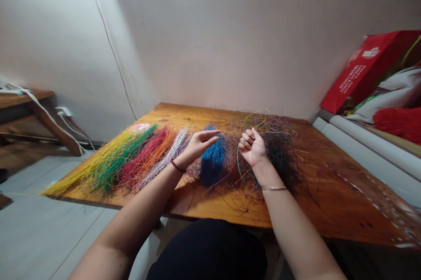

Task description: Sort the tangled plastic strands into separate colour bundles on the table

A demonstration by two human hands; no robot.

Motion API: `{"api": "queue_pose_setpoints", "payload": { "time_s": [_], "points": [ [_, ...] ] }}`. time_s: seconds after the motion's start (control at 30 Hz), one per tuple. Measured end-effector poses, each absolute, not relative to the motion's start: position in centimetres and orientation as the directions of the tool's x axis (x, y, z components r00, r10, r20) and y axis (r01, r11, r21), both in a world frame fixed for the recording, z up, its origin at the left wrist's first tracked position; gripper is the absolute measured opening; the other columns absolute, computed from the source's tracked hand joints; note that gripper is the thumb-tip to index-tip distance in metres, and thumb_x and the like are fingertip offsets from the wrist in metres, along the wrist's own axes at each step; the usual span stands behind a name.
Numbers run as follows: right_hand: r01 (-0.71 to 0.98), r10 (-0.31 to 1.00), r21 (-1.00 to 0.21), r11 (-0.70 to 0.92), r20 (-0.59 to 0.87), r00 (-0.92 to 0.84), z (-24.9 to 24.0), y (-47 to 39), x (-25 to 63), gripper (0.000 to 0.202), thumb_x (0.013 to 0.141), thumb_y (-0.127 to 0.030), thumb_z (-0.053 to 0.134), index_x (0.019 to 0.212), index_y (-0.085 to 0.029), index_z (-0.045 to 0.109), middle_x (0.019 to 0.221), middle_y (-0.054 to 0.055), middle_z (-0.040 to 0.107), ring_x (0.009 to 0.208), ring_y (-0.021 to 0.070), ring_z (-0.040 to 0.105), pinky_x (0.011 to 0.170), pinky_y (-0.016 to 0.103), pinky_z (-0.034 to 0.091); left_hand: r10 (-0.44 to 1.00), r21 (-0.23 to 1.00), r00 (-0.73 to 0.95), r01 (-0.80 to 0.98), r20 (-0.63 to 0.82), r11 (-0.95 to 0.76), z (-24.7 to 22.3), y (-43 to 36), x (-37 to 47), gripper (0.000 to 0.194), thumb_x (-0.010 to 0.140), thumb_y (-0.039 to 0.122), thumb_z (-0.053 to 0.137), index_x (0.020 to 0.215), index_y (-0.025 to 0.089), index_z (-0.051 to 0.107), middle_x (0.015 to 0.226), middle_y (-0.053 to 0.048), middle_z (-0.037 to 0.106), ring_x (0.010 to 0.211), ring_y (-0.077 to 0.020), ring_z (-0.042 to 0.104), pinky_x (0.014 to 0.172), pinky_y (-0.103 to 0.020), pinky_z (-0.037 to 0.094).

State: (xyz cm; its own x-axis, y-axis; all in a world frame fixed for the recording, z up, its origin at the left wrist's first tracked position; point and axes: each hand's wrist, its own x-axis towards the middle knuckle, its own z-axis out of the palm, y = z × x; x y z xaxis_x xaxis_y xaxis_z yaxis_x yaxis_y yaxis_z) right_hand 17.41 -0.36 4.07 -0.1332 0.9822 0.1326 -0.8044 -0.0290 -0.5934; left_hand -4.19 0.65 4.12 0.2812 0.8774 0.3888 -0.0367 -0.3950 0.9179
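- Mixed tangle (pixel 279 144) of thin strands: at 3 o'clock from the blue bundle (pixel 213 150), with 12 toward the wall (pixel 210 52); its colours lie jumbled, so this portion appears left unseparated.
- Right hand (pixel 252 146): over the tangle's 9 o'clock edge, fingers curled closed; whether they grip the thin green strand (pixel 238 161) beside them, I cannot tell.
- Left hand (pixel 204 141): just at 11 o'clock of the blue bundle, open, thumb apart, nothing visible in it.
- Toward 9 o'clock: yellow strands (pixel 95 170), green strands (pixel 120 161), crimson strands (pixel 144 157), orange strands (pixel 157 153) and pale strands (pixel 164 165). With blue, 6 colour groups look largely separated; I judge the separation well advanced but incomplete.
- Red box (pixel 368 69), 2 o'clock: white lettering seems to read "LONGAN & LOTUS" and "CONGEE"; smaller print is illegible.
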Motion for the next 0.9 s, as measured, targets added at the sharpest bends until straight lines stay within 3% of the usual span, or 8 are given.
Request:
{"api": "queue_pose_setpoints", "payload": {
  "time_s": [0.23,0.5,0.9],
  "points": [
    [-0.801,0.982,-0.595,-0.062,0.107,-0.156,3.7,-0.3,16.6,0.043,0.094,-0.033,0.046,0.065,-0.022,0.017,0.049,-0.01,0.018,0.037,0.0068,0.011,0.034,0.018,0.02,0.841,0.902,0.347,-0.032,0.414,-0.431,3.3,1.2,-4.3,0.02,0.076,0.031,0.073,0.092,0.019,0.076,0.096,-0.01,0.073,0.085,-0.0176,0.068,0.079,-0.031,0.054],
    [-0.792,0.984,-0.607,-0.066,0.091,-0.152,3.7,-0.3,16.3,0.043,0.094,-0.032,0.048,0.064,-0.022,0.018,0.048,-0.01,0.018,0.036,0.0067,0.011,0.034,0.019,0.019,0.818,0.892,0.41,0.022,0.404,-0.451,2.8,1.2,-4.2,0.028,0.073,0.035,0.075,0.096,0.019,0.075,0.095,-0.011,0.073,0.082,-0.0177,0.067,0.072,-0.029,0.054],
    [-0.784,0.983,-0.616,-0.079,0.085,-0.166,3.5,-0.4,16.0,0.042,0.095,-0.032,0.045,0.064,-0.022,0.018,0.048,-0.01,0.019,0.036,0.0068,0.012,0.034,0.019,0.019,0.814,0.887,0.383,-0.029,0.437,-0.462,2.9,1.4,-4.0,0.02,0.078,0.035,0.07,0.086,0.017,0.074,0.089,-0.01,0.073,0.082,-0.0173,0.067,0.079,-0.032,0.053]
  ]
}}
